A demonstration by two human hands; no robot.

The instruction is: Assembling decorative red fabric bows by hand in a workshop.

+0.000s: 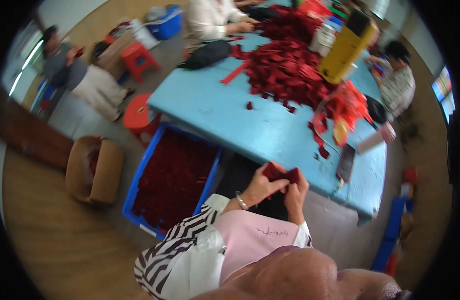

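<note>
Just off the near edge of the table, my left hand [260, 189] and my right hand [296, 194] are close together. Between them is a small dark red cloth piece [273, 170], pinched by the fingers of both hands. A bracelet circles my left wrist. Part of the cloth is hidden behind my fingers, so its full shape does not show. A large heap of similar dark red pieces [282, 67] lies on the light blue table [205, 100] farther off. To the left of my hands, a blue crate [132, 195] on the floor is filled with dark red pieces.
A phone [346, 162], a pink bottle [375, 139] and a red plastic bag [347, 102] lie on the table's right side. Red stools [140, 112] and an open cardboard box [107, 172] stand at left. Other people sit around the room, one [397, 80] at far right.
</note>
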